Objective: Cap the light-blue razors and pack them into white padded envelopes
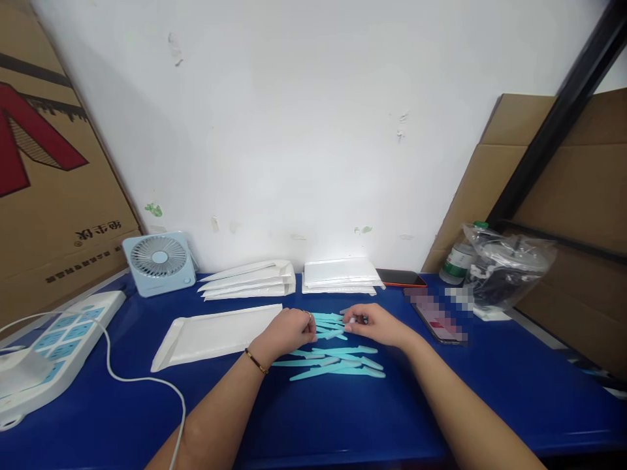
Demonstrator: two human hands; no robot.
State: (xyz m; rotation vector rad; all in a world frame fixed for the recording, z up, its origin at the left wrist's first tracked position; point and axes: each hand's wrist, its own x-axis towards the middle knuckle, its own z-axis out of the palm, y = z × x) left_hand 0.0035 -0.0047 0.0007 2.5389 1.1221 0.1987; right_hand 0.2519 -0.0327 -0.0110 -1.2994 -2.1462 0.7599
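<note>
Between my hands lies a small bunch of light-blue eyebrow razors, spread slightly and pointing sideways. The fingers of my left hand are closed at the bunch's left end. At its right end my right hand pinches with curled fingers, partly hiding the tips. Several more light-blue razors lie loosely crossed on the blue table just in front of both hands. A white padded envelope lies flat beside my left hand, its right end close to my fingers.
White envelopes are stacked in two piles by the wall. A blue fan and a white power strip with a cable stand left. Two phones, a bottle and a plastic-wrapped cup are right.
</note>
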